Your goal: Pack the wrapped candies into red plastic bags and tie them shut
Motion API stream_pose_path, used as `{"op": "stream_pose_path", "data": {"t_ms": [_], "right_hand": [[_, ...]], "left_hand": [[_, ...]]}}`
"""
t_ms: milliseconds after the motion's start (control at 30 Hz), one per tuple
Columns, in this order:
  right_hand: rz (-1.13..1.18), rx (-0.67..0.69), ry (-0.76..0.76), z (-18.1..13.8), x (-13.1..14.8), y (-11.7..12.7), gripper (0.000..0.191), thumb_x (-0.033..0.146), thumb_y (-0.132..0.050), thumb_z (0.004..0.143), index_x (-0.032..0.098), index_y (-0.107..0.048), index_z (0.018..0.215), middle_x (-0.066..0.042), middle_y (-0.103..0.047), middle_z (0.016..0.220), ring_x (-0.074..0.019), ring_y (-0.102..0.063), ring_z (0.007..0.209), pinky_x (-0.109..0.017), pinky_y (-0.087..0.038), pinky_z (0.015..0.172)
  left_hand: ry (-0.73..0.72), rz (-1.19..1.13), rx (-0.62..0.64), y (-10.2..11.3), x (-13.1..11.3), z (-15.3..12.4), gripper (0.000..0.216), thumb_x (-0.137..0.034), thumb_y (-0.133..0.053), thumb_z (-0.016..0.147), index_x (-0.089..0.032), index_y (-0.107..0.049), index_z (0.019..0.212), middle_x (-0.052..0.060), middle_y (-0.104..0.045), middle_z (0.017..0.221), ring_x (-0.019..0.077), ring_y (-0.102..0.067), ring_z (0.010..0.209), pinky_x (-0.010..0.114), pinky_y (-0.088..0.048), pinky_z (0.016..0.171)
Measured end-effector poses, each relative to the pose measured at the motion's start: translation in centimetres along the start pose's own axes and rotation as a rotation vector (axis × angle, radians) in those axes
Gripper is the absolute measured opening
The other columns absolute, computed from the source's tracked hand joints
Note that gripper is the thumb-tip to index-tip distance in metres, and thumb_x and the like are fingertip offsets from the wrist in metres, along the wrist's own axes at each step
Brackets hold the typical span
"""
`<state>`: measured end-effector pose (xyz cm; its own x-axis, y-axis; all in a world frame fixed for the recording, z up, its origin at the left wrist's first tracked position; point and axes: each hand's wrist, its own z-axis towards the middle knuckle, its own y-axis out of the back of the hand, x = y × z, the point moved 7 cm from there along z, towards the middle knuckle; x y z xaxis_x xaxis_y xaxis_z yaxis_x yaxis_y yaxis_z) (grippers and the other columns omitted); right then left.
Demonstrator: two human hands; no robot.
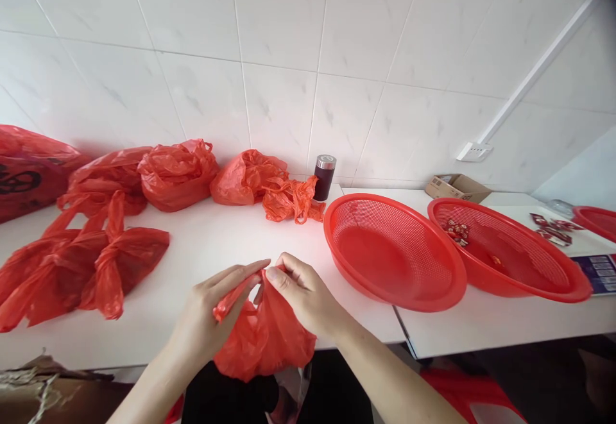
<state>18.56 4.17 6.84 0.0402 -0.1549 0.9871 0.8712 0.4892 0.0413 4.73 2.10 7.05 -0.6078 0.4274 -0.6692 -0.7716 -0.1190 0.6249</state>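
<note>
Between my two hands is a red plastic bag (269, 340), its body hanging at the table's front edge above my lap. My left hand (214, 302) is closed on the bag's gathered upper part, and a strip of red plastic shows between thumb and fingers. At the top of the bag my right hand (301, 289) pinches the plastic, its thumb pressed against the fingers. The fingertips of both hands almost meet there. What the bag contains cannot be made out. To the left lie several tied red bags (129, 257), their knotted ends sticking up.
Crumpled red bags (178, 177) line the wall, beside a dark tumbler (325, 177). Right of my hands stands a red basket (380, 257); a second red basket (510, 251) holds a few small packets (457, 231). Behind is an open cardboard box (457, 188). More packets (553, 228) lie far right.
</note>
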Motion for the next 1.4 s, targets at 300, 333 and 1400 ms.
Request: {"op": "stream_pose_path", "data": {"t_ms": [300, 333, 1400], "right_hand": [[0.045, -0.504, -0.081, 3.1, -10.2, 5.3, 0.034, 0.049, -0.047, 0.091, 0.023, -0.037, 0.072, -0.001, -0.063, 0.067, -0.0166, -0.064, 0.064, -0.030, -0.052, 0.065], [-0.008, -0.535, -0.064, 3.2, -10.7, 5.5, 0.034, 0.049, -0.045, 0.092, 0.023, -0.037, 0.072, -0.001, -0.063, 0.067, -0.0167, -0.064, 0.064, -0.029, -0.052, 0.065], [-0.822, -0.445, -0.119, 8.7, -15.5, 4.8, 0.010, 0.027, -0.053, 0.088, 0.024, -0.044, 0.085, 0.002, -0.063, 0.072, -0.0171, -0.060, 0.063, -0.024, -0.028, 0.055]], "left_hand": [[0.570, 0.095, -0.367, 2.3, 7.2, -7.7, 0.038, -0.054, -0.041, 0.091, -0.026, -0.067, 0.089, -0.001, -0.066, 0.072, 0.0194, -0.057, 0.062, 0.030, -0.045, 0.066], [0.609, 0.093, -0.373, 2.1, 7.7, -8.1, 0.039, -0.054, -0.039, 0.092, -0.026, -0.066, 0.091, -0.001, -0.064, 0.070, 0.0193, -0.056, 0.061, 0.030, -0.046, 0.066], [0.538, 0.586, 0.041, -2.7, 18.3, 2.8, 0.027, -0.029, -0.037, 0.089, -0.025, -0.064, 0.093, 0.007, -0.072, 0.085, 0.0238, -0.063, 0.067, 0.030, -0.033, 0.056]]}}
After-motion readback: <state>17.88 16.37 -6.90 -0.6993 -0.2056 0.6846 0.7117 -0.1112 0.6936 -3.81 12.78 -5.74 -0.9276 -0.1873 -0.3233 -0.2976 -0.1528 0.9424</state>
